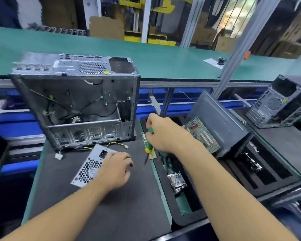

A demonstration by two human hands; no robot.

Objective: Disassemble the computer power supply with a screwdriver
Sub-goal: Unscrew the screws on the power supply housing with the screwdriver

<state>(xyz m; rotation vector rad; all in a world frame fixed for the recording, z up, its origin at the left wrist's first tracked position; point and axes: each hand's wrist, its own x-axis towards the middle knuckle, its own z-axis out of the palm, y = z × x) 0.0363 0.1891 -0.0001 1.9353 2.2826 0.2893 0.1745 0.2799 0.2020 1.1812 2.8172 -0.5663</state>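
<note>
The grey power supply [89, 166] lies on the dark mat, its honeycomb fan grille and mains socket facing up. Its wires [80, 148] trail toward the empty case. My left hand [116, 168] rests on the unit's right side with fingers loosely curled over it. To the right, my right hand [163, 133] grips a green and yellow screwdriver [149, 145]. Its tip points down just above the mat, right of the power supply and apart from it.
An open grey computer case [76, 101] stands behind the power supply. A black foam tray [207, 171] on the right holds a motherboard [202, 134], a heatsink [177, 180] and a dark side panel [219, 122]. Another case [278, 105] stands far right, beyond the green conveyor [163, 54].
</note>
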